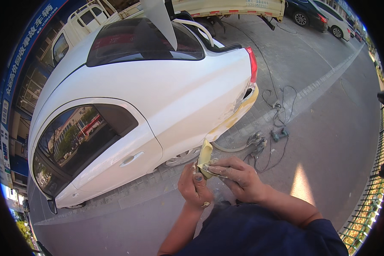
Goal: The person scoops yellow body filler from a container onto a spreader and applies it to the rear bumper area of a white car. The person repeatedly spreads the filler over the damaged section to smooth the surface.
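My left hand point(195, 187) grips a putty knife or spreader, largely hidden, whose blade carries yellow-green body filler point(205, 155). Against that filler, my right hand point(238, 177) holds a thin, filler-smeared spreader point(213, 172) between thumb and fingers. Dried filler marks both hands. Beyond them stands a white sedan point(185, 92), with yellowish filler on its rear bumper point(232, 121) and a scuffed, sanded patch around the rear corner below the red tail light point(252, 64). The rear wheel point(183, 157) shows just past my left hand.
Power sanders point(257, 140) with a hose, a green power tool point(279, 134) and tangled cables point(280, 110) lie on the pavement right of the car. A truck point(230, 8) and parked cars point(307, 19) stand behind. A green fence point(364, 192) runs along the far right.
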A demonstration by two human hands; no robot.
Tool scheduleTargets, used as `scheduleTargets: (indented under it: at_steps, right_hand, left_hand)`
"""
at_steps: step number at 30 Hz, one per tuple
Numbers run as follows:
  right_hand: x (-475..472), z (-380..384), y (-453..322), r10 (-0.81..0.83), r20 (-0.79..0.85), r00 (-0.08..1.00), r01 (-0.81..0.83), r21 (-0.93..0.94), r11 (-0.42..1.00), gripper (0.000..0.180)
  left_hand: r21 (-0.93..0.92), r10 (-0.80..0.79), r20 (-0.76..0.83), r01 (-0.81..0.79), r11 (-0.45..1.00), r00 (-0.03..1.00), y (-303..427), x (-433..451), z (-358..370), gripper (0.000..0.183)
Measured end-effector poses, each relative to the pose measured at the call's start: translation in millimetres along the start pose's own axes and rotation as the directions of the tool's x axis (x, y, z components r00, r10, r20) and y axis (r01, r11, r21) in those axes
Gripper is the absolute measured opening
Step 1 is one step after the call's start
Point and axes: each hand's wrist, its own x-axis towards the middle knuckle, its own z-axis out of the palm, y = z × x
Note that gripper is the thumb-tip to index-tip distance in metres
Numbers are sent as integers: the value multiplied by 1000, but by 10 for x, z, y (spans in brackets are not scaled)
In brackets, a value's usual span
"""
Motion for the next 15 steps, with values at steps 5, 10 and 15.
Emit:
scheduleTargets:
  at_steps: [5, 10, 15]
  right_hand:
    - [-264, -136, 60, 120, 115, 986, -122, 9, 993, 43]
    - [-187, -381, -7, 310, -272, 911, -78, 624, 778, 41]
    - [-90, -151, -141, 402, -308, 862, -143, 614, 777, 45]
  left_hand:
    - [-129, -181, -37, 175, 976, 983, -16, -20, -37, 52]
    - [-671, -455, 123, 411, 617, 882, -181, -162, -55, 50]
    - [-807, -446, 411, 545, 228, 795, -102, -258, 132, 57]
